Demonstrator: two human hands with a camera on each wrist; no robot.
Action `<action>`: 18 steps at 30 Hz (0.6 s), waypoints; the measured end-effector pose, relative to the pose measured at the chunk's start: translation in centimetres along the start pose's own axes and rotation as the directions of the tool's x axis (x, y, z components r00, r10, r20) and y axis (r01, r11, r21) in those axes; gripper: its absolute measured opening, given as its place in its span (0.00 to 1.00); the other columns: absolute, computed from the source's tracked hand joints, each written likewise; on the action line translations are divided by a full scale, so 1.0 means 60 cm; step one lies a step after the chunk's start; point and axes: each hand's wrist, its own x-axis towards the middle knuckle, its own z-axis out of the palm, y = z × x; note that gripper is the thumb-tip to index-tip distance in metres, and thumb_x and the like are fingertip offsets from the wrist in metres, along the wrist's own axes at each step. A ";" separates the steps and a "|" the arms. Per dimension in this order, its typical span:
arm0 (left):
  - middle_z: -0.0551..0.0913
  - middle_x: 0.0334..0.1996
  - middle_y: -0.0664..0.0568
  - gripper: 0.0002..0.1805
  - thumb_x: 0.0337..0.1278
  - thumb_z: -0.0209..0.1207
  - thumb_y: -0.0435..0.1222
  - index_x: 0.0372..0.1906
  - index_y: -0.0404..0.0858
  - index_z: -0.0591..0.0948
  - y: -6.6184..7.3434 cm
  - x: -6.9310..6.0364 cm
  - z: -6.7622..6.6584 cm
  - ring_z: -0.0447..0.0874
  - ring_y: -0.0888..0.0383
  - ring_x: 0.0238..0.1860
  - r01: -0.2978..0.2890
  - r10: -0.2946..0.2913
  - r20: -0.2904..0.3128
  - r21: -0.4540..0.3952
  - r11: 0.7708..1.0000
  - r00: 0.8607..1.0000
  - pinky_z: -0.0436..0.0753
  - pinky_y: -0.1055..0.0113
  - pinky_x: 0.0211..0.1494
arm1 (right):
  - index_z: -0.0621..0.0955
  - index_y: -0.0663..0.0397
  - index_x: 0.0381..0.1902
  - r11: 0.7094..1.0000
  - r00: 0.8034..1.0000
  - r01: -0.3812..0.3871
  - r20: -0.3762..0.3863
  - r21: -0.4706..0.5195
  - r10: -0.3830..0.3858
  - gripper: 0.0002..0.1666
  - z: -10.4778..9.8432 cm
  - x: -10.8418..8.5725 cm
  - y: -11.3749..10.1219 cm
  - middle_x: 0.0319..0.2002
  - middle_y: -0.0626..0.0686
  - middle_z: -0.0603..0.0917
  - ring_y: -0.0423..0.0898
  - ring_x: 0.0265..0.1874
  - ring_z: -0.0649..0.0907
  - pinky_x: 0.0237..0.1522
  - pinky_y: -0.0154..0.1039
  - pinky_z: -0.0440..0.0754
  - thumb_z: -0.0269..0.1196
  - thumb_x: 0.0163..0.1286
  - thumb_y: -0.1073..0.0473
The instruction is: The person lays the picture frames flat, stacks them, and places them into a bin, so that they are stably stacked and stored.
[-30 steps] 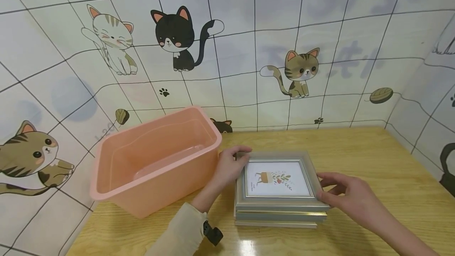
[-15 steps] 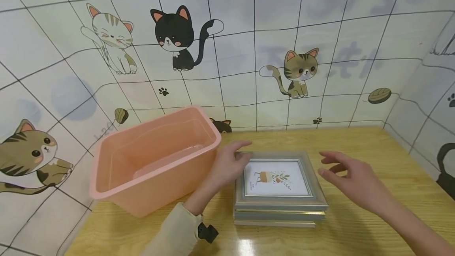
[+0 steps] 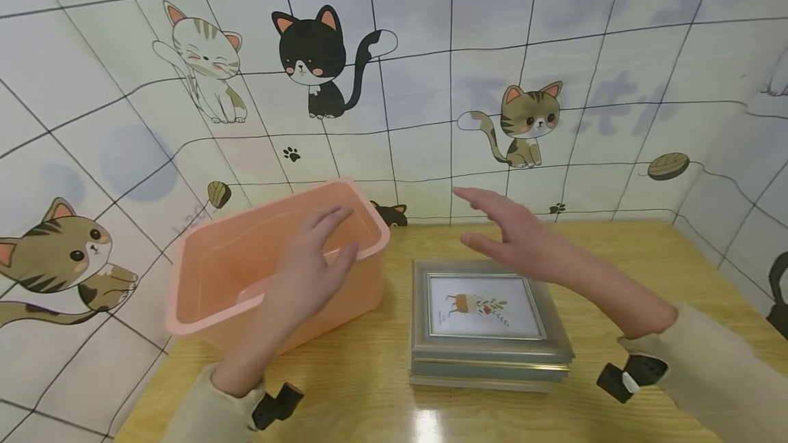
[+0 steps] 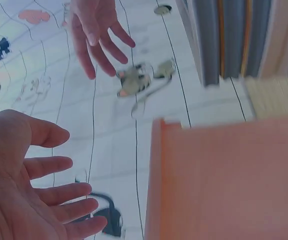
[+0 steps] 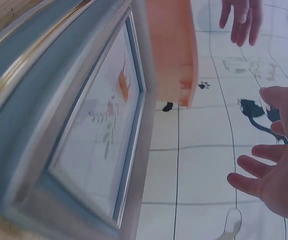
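A stack of several picture frames (image 3: 492,351) lies on the wooden table; the top one has a silver-grey border round a flower-pot print. My left hand (image 3: 308,272) hovers in front of and above the pink plastic bin (image 3: 332,316), fingers spread and holding nothing. Above the far right part of the stack, my right hand (image 3: 523,234) is raised with its fingers apart and nothing in it. In the left wrist view the left hand (image 4: 29,185) shows an empty palm beside the bin wall (image 4: 234,180). The right wrist view shows the right hand (image 5: 274,160) clear of the frames (image 5: 74,120).
The wooden table (image 3: 646,279) runs back to a wall (image 3: 418,87) covered with cartoon cats on a tile pattern. The bin stands at the table's left, close to the wall, its open top facing up.
Both hands have left the picture frames and risen. The left hand moved left to the bin; the right hand moved up and left over the stack. The stack stays in place.
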 end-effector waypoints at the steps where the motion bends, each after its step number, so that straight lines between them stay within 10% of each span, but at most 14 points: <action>1: 0.70 0.71 0.42 0.29 0.69 0.62 0.37 0.73 0.41 0.74 -0.010 -0.005 -0.012 0.68 0.39 0.71 0.010 -0.010 -0.001 0.028 1.000 1.000 0.71 0.39 0.67 | 0.59 0.50 0.81 1.000 0.999 0.025 0.025 -0.007 -0.025 0.41 0.005 0.010 -0.004 0.77 0.58 0.63 0.61 0.73 0.66 0.67 0.64 0.68 0.62 0.78 0.51; 13: 0.65 0.70 0.26 0.35 0.72 0.59 0.43 0.76 0.32 0.66 -0.163 -0.101 -0.116 0.64 0.23 0.66 0.189 -0.183 -0.049 0.301 0.935 0.982 0.69 0.26 0.56 | 0.53 0.39 0.84 0.985 0.969 0.090 0.241 -0.149 -0.052 0.41 0.088 0.132 -0.060 0.82 0.57 0.49 0.60 0.79 0.54 0.73 0.60 0.59 0.52 0.81 0.39; 18: 0.54 0.73 0.19 0.40 0.77 0.54 0.48 0.80 0.31 0.56 -0.214 -0.126 -0.132 0.53 0.19 0.70 0.255 -0.270 0.023 0.265 0.930 0.963 0.60 0.22 0.61 | 0.53 0.45 0.84 0.962 0.949 0.191 0.289 -0.194 -0.130 0.44 0.134 0.187 -0.076 0.82 0.56 0.47 0.54 0.81 0.47 0.77 0.56 0.47 0.53 0.80 0.39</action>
